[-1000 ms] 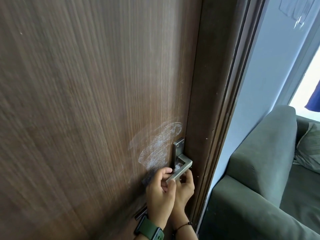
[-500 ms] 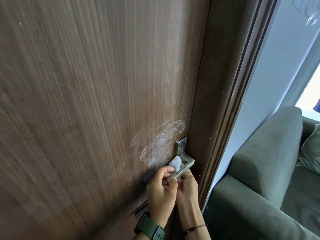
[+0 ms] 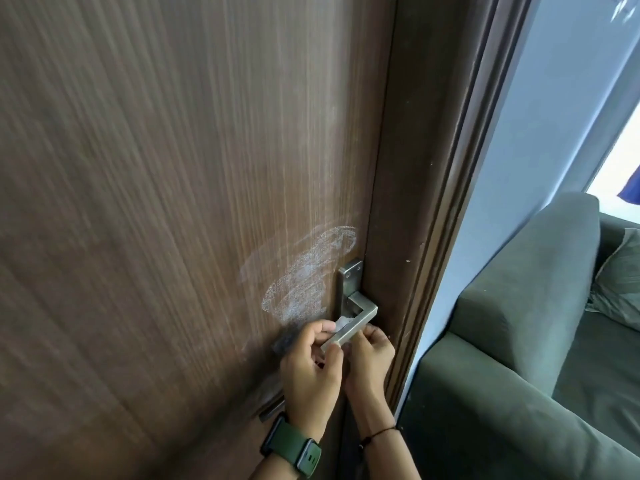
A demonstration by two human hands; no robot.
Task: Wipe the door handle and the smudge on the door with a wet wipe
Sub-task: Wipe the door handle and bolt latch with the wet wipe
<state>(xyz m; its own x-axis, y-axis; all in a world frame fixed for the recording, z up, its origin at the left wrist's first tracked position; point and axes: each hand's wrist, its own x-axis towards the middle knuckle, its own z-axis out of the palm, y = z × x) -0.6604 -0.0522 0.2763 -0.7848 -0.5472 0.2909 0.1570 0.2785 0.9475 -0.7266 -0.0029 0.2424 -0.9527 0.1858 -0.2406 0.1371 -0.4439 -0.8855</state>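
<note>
A brown wood-grain door (image 3: 173, 202) fills the left of the view. A white chalky smudge (image 3: 308, 282) sits on it just left of the handle plate. The brushed-metal lever door handle (image 3: 362, 317) points down and left. My left hand (image 3: 311, 372), with a green watch on the wrist, pinches the lever's free end, pressing a white wet wipe (image 3: 341, 322) against its back. My right hand (image 3: 372, 358) curls around the lever from below and the right. Most of the wipe is hidden behind the lever and fingers.
The dark door frame (image 3: 433, 237) runs right beside the handle. Past it are a pale blue wall (image 3: 540, 133) and a green sofa (image 3: 519, 341) with a cushion. A bright window (image 3: 620, 174) shows at the far right.
The wipe came into sight behind the lever half a second ago and now shows less. Both hands stay on the lever, shifted slightly along it. The smudge looks unchanged.
</note>
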